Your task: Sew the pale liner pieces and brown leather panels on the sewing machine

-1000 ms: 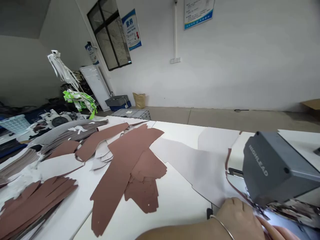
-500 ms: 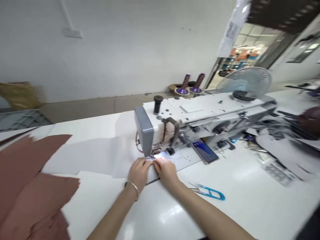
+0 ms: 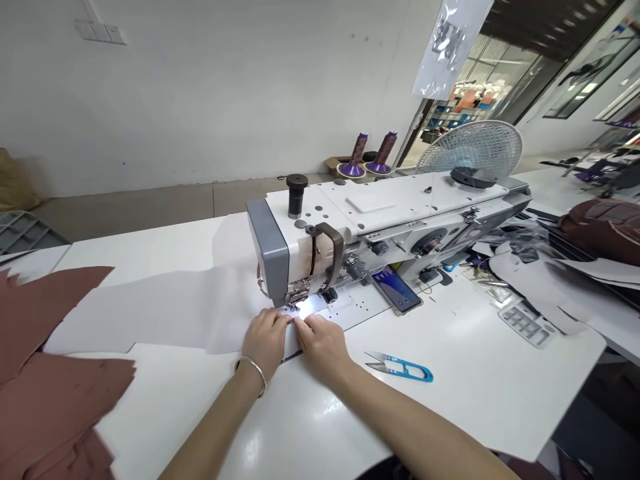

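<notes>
A white and grey sewing machine stands on the white table. A pale grey piece of material lies to its left and runs under the needle, where a lamp lights the plate. My left hand, with a bangle on the wrist, rests on the edge of that piece just before the needle, fingers curled and pinched. My right hand lies right beside it, fingertips pressed on the same edge.
Blue thread snips lie right of my right hand. A phone lies under the machine arm. Brown cut pieces pile at the left. A fan, two purple thread cones, a calculator and more pieces sit to the right.
The view swung right from the brown pieces to the sewing machine, then steadied. Both hands stay at the needle on the grey piece, hardly moved in the last half second.
</notes>
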A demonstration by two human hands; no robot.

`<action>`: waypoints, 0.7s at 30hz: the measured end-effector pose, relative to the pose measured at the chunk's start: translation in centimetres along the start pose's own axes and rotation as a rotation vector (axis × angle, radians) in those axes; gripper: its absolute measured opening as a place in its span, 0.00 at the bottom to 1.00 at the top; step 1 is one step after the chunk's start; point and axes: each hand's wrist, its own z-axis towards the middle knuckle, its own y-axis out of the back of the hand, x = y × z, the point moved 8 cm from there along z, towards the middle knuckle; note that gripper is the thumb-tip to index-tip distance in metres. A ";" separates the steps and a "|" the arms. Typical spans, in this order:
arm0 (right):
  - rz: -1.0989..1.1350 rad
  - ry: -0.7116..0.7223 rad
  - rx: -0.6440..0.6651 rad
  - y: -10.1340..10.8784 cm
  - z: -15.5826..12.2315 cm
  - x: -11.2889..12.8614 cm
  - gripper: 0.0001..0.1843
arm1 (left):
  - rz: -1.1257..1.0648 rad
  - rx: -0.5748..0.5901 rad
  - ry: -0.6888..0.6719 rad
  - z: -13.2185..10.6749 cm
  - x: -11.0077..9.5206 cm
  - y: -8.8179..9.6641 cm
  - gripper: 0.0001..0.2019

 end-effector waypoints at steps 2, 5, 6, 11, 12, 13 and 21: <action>-0.003 -0.007 0.055 -0.2 0.1 0.0 0.09 | -0.007 0.009 0.009 -0.1 0.0 0.0 0.12; 0.000 -0.015 0.107 -0.4 0.2 0.1 0.08 | -0.024 0.018 0.013 -0.4 0.1 0.0 0.15; 0.004 -0.018 0.116 -0.3 0.3 0.1 0.08 | -0.020 0.021 0.004 -0.5 0.1 -0.1 0.15; 0.037 -0.031 0.154 -0.3 0.5 0.0 0.08 | 0.020 0.056 -0.042 -0.6 0.2 -0.3 0.19; 0.040 -0.033 0.159 -0.4 0.5 -0.1 0.08 | 0.028 0.065 -0.042 -0.5 0.2 -0.4 0.19; 0.040 -0.033 0.161 -0.4 0.6 -0.1 0.08 | 0.036 0.075 -0.042 -0.4 0.3 -0.5 0.19; 0.031 -0.031 0.185 -1.2 0.7 -0.1 0.12 | 0.083 0.106 -0.044 0.0 0.5 -0.8 0.20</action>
